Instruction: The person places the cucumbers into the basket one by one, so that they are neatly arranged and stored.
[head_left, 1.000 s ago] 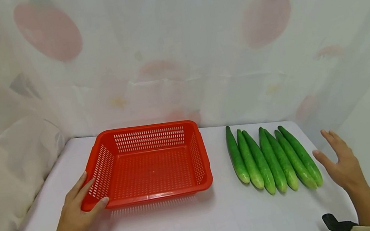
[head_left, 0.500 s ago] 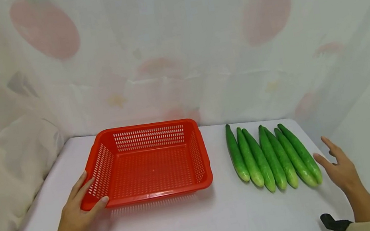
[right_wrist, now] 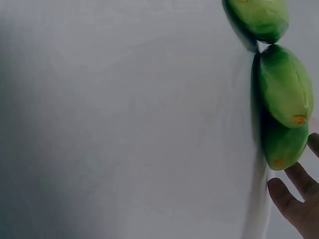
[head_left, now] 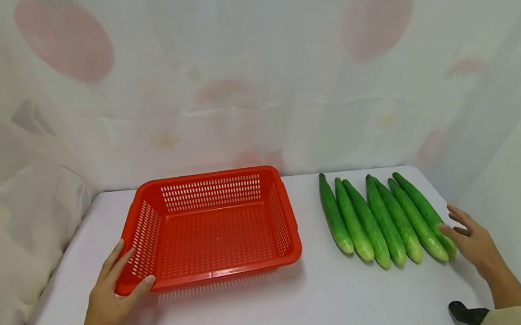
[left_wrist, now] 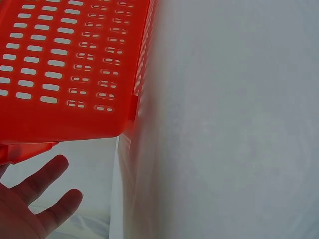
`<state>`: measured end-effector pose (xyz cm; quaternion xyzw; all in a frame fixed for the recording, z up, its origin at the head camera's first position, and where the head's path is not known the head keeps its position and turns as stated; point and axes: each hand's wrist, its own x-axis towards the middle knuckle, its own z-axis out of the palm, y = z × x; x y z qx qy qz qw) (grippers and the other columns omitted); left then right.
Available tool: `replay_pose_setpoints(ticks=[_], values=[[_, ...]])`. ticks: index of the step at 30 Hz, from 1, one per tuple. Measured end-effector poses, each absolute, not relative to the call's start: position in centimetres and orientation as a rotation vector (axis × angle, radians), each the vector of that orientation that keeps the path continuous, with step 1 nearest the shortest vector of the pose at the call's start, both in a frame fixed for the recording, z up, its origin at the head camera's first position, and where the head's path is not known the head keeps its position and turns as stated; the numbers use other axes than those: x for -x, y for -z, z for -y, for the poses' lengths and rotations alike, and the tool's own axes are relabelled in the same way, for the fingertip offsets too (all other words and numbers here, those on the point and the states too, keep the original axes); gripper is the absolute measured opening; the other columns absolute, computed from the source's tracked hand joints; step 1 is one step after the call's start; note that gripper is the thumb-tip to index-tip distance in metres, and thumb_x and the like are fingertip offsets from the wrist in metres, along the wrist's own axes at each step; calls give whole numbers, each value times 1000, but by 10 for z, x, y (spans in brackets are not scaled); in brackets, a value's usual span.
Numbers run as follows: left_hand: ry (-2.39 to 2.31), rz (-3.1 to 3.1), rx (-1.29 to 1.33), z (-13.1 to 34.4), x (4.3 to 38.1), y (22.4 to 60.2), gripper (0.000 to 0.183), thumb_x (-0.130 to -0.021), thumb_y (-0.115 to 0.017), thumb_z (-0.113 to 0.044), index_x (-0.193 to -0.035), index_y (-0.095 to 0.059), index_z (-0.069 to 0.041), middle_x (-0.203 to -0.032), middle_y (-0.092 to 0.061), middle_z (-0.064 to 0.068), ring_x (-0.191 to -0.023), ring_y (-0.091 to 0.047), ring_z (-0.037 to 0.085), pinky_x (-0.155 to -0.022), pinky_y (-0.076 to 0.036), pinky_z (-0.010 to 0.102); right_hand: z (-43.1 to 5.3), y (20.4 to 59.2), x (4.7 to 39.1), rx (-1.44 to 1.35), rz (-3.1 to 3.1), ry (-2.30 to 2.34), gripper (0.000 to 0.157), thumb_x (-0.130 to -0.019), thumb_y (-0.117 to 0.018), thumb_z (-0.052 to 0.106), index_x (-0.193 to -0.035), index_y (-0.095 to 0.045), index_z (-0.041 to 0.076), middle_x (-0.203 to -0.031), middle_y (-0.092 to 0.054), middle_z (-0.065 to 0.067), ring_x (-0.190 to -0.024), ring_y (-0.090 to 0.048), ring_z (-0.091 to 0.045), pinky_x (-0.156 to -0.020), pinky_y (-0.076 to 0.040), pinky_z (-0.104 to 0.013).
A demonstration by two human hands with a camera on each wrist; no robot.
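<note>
A red plastic basket (head_left: 217,274) with slotted walls stands on the left half of the white table. At its front left corner is my left hand (head_left: 111,305), fingers spread and fairly straight along the rim. In the left wrist view, fingertips (left_wrist: 60,164) extend beside the basket wall (left_wrist: 55,117). Several green cucumbers (head_left: 386,222) lie side by side in a row on the right. My right hand (head_left: 475,242) is at the row's right end, beside the outermost cucumber (head_left: 422,199). Its fingers are spread; in the right wrist view, fingertips (right_wrist: 281,191) are close to a cucumber's pale end (right_wrist: 286,149).
The white tabletop (head_left: 275,319) runs in front of the basket and cucumbers. A printed curtain (head_left: 251,101) hangs behind, and more hanging fabric (head_left: 9,253) borders the left side. Black camera mounts (head_left: 469,314) show near the wrists.
My right hand has moved left and down to the outermost cucumber. The left hand stays at the basket corner; basket and cucumbers have not moved.
</note>
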<state>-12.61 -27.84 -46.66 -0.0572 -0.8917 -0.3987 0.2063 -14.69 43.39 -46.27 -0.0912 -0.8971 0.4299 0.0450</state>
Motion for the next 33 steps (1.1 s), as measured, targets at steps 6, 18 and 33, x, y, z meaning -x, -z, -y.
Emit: replay_pose_setpoints(ticks=[6,18,33], values=[[1120,2473,168,276,126,466,71,-80,-79,-21,-143,-48,-10,-154,-29,-5,-137,-24,4,-94,-20,8,-437,470,148,329,2749,-1329,76,-99,-52,42,-155,-12,12,-150,-20,-32,-128,-24,-60,-93,-27,-71],[1123,2418,171,278,128,468,71,-78,-81,-16,-141,-50,-8,-153,-32,-3,-136,-25,3,-96,-20,8,-442,479,155,364,2782,-1222,70,-98,-56,32,-152,-22,2,-142,-31,-38,-126,-32,-56,-96,-32,-64],[1147,2382,196,276,129,470,72,-75,-83,-12,-139,-51,-4,-152,-34,-1,-136,-26,3,-96,-22,6,-435,477,154,703,2660,-1159,65,-95,-61,31,-146,-36,0,-138,-39,-31,-130,-31,-51,-102,-29,-58]])
